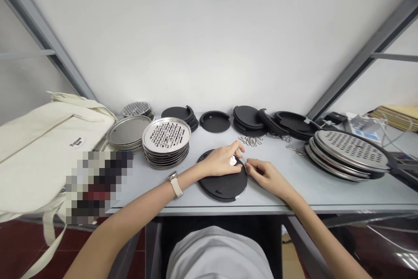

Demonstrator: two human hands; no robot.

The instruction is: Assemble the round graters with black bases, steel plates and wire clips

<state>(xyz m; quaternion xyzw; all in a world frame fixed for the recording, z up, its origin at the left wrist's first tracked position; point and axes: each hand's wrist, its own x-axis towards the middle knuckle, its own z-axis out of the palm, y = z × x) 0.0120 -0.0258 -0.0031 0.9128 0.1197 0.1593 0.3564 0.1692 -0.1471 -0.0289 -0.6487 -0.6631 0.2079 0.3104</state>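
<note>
The left hand [219, 160] rests over a black round disc [225, 187] lying flat on the grey tabletop [287, 192]; its grip is closed, the fingers curled on a small shiny metal piece [233, 161] near the disc's upper edge (too small to make out its shape). The right hand [266, 178] lies just beside it; its grip is nearly shut, thumb and forefinger pinched on a slim silver strip [242, 161] that meets the left hand's fingers; a pale-strapped wristwatch [175, 184] sits on the left wrist.

Behind the hands, a loose heap of wire clips [250, 140] lies on the tabletop; to the left stand a stack of perforated steel grater plates [166, 136] and a stack of plain steel discs [128, 131]. More black discs [248, 118] sit in low piles along the wall; a larger stack of perforated steel plates [349, 150] lies at the right. A cream canvas bag [48, 144] rests at the left end; a pixelated patch [98, 185] hides whatever lies beside it.
</note>
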